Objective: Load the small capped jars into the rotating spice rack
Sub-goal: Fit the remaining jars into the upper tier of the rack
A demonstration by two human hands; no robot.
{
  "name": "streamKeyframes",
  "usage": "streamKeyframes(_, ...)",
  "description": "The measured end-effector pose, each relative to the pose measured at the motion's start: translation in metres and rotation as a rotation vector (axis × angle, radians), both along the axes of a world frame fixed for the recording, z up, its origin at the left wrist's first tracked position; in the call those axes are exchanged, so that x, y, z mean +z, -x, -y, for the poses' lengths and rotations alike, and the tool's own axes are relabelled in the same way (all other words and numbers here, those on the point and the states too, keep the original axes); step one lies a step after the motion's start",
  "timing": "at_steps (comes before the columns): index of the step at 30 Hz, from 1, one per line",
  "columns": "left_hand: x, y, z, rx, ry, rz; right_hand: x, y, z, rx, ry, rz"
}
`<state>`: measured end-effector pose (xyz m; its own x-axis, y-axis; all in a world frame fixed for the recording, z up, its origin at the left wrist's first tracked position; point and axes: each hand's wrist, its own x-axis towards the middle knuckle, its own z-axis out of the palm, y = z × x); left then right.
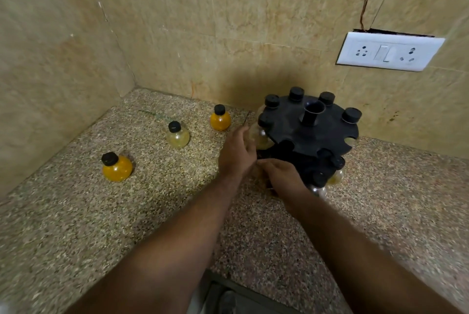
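The black two-tier spice rack (311,136) stands by the back wall, with several black-capped jars hanging in its slots. My left hand (237,155) holds a pale jar (259,137) at the left edge of the top tier. Just below it, my right hand (281,178) reaches in at the lower tier; its fingertips are hidden under the rack. Three loose jars stand on the counter to the left: an orange jar (116,167) nearest, a pale yellow jar (177,136) further back, and a second orange jar (220,119) closest to the rack.
The speckled stone counter (101,224) ends at tiled walls on the left and behind. A white socket plate (389,51) sits on the wall above the rack. The counter's front edge runs along the bottom.
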<state>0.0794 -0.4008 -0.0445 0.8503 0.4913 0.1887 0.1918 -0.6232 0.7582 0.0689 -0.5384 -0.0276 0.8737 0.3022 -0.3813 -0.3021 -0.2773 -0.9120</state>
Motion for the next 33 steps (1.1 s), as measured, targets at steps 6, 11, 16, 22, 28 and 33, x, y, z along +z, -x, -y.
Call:
streamKeyframes(6, -0.031, 0.004, -0.04, 0.029, 0.073, -0.075, -0.022, -0.004, -0.04, 0.195, 0.174, 0.053)
streamKeyframes(11, -0.048, -0.003, -0.078, 0.075, 0.1, -0.142, -0.041, -0.025, -0.082, 0.255, 0.312, 0.134)
streamKeyframes(16, -0.067, -0.023, -0.118, 0.084, 0.148, -0.19, -0.06, -0.051, -0.123, 0.265, 0.388, 0.171)
streamKeyframes(22, -0.081, -0.061, -0.155, 0.061, 0.169, -0.228, -0.084, -0.08, -0.158, 0.328, 0.596, 0.26)
streamKeyframes(28, -0.092, -0.105, -0.182, -0.011, 0.189, -0.211, -0.108, -0.101, -0.186, 0.407, 0.792, 0.28)
streamKeyframes(33, -0.1, -0.136, -0.195, -0.076, 0.159, -0.191, -0.126, -0.113, -0.202, 0.479, 0.972, 0.232)
